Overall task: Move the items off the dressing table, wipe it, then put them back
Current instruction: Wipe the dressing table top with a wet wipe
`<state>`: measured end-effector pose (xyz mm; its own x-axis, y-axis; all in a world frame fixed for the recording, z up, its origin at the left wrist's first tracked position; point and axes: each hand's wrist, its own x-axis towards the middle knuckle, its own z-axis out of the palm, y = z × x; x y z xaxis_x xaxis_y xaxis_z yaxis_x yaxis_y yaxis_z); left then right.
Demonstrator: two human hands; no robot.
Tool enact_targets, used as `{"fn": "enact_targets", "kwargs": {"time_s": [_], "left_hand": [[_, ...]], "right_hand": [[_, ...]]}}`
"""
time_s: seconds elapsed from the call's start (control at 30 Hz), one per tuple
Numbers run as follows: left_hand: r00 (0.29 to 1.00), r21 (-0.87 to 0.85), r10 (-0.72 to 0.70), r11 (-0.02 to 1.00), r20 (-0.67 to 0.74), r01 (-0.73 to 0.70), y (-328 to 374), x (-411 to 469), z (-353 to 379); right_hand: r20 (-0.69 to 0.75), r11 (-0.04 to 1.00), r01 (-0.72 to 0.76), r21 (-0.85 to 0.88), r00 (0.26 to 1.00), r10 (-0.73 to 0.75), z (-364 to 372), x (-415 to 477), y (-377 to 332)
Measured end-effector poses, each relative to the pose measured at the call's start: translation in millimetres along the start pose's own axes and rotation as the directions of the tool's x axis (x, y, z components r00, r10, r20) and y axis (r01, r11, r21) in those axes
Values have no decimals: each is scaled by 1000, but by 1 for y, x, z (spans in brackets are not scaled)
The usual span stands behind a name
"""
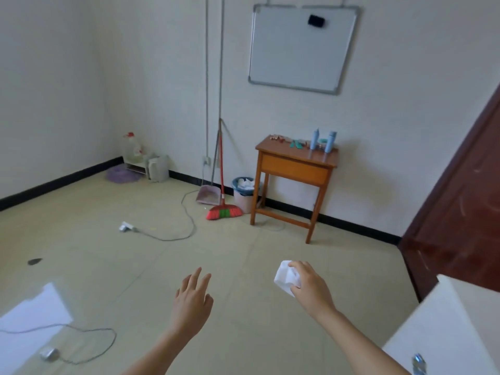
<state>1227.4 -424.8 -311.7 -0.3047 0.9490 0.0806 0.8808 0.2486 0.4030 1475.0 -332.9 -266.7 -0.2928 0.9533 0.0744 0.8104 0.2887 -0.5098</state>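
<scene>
1. Head view: bare room, tiled floor [243, 266]; dressing table [295, 165] right of centre against the wall, blue bottles [323, 140] and small items on top.
2. Right hand [311, 286] clutches crumpled tissue [285, 278], likely for wiping.
3. Left hand [193, 297] loose, fingers spread, free for lifting.

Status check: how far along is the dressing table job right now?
Done: nothing visible; two blue bottles, a jar and small items sit on the dressing table. In hand: the right hand grips a crumpled white tissue; the left hand is open. Left: apparently clearing, wiping, putting back.
</scene>
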Motion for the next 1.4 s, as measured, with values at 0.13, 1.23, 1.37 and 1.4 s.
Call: {"fn": "enact_targets", "kwargs": {"time_s": [0.13,1.23,1.37,1.4], "left_hand": [[996,-25,-43,999,-75,41,-35,45,-34],[984,-3,47,999,-170,-48,-78,463,-75],[991,-42,-20,999,-135,14,-115,509,-60],[990,-40,-29,999,-135,23,-126,525,-60]], "right_hand": [[-13,999,46,9,999,-46,4,47,-34],[52,975,223,-2,974,-222,50,471,-110],[125,971,240,-8,963,-237,93,524,-127],[124,969,247,-6,962,-245,102,540,-135]]}}
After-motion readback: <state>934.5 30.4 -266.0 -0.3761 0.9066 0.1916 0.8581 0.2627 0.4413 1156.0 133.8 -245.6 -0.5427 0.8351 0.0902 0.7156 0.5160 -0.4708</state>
